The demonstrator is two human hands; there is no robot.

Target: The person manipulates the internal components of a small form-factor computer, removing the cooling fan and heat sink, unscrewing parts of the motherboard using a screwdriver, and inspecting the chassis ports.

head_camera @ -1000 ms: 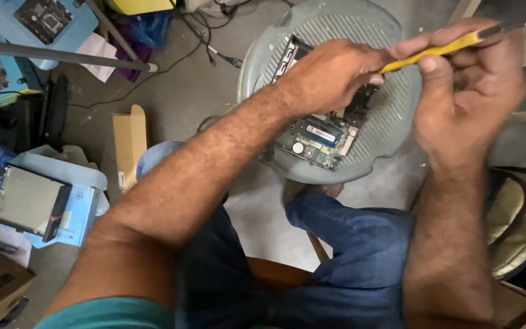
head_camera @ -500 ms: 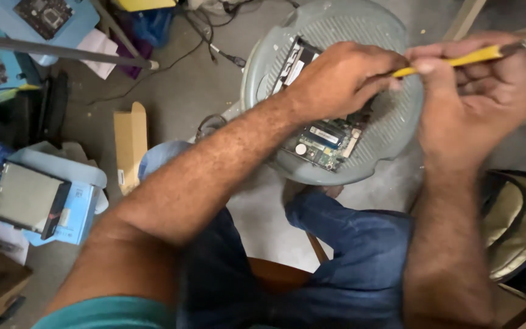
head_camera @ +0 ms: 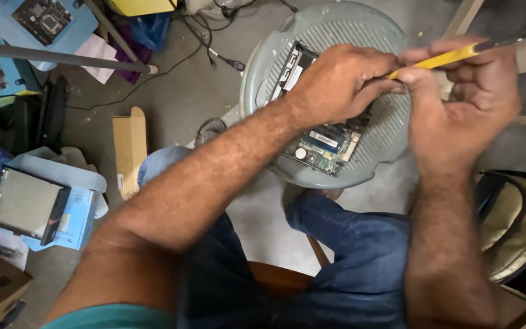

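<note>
The right hand (head_camera: 464, 103) was closed around a yellow-handled screwdriver (head_camera: 452, 56), its handle slanting up to the right and its tip hidden behind the left hand (head_camera: 342, 82). That hand was curled with fingers bent down onto a green circuit board (head_camera: 324, 146), though whether it pinched anything could not be told. The board lay flat on the ribbed seat of a grey plastic stool (head_camera: 275, 55), just in front of the person's knees in blue jeans (head_camera: 360, 244). Both hands covered the middle of the board, leaving only its upper left end and lower edge showing. On the floor to the left lay a narrow cardboard box (head_camera: 129, 146), a metal-cased drive (head_camera: 25, 204) on a light blue box, and black cables (head_camera: 208, 49); an olive backpack (head_camera: 518, 225) sat at the right.
</note>
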